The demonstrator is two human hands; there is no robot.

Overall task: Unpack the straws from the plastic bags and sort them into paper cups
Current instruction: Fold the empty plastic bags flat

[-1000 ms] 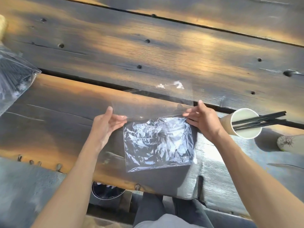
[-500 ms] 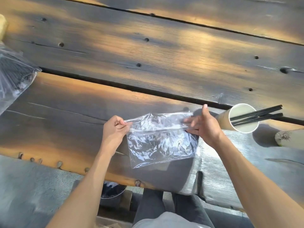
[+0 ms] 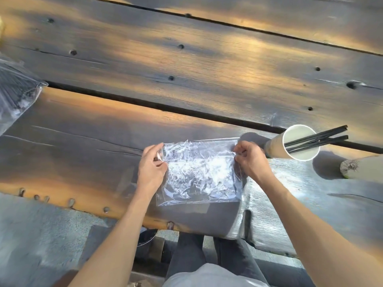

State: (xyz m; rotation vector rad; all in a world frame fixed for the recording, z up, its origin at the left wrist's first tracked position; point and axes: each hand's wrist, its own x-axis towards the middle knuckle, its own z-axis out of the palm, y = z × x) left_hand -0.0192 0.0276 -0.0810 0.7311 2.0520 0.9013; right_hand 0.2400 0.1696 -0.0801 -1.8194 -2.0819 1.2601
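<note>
Nearest, both hands, left hand [image 3: 152, 167] and right hand [image 3: 249, 160], pinch the upper corners of an empty plastic bag [image 3: 200, 172] on the counter [image 3: 83, 129] (apparently folding it). Next: the full bag [image 3: 16, 94] at ten o'clock; cup [image 3: 298, 141] with straws [image 3: 319, 139] at two.

- empty clear plastic bag [image 3: 199, 172] – crinkly and shiny, lying flat on the wood, pinched at both top corners
- paper cup [image 3: 290, 143] just right of it, tipped, white inside, black straws [image 3: 317, 139] poking out its mouth
- second bag of black straws [image 3: 16, 94] – far left edge, partly out of view
</note>
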